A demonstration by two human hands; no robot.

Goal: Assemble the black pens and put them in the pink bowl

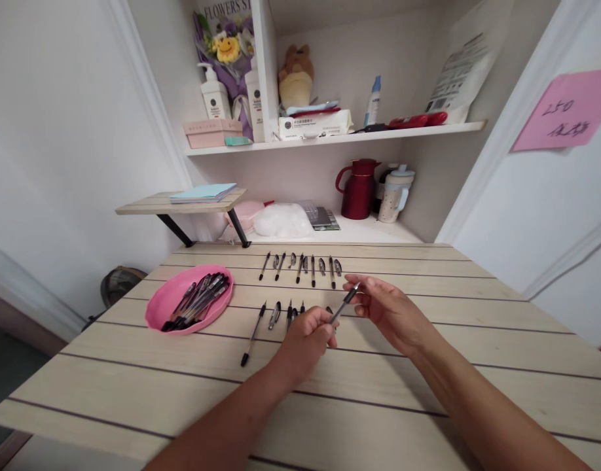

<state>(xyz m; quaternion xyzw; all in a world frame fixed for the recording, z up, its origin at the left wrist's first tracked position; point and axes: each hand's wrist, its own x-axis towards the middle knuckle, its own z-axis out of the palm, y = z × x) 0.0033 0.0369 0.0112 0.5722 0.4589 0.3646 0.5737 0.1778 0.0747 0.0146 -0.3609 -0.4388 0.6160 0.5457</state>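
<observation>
Two hands on one black pen (pixel 344 305): left hand (pixel 308 337) pinches its near end, right hand (pixel 386 307) pinches the far end. Keep grips steady, barrel aligned, above the wooden table (pixel 428 366).

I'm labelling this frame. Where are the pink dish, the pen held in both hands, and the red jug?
pink dish (pixel 169 302): head view, bare left inner rim.
pen (pixel 344 305): head view, middle of barrel between the hands.
red jug (pixel 358 193): head view, middle of body.
</observation>
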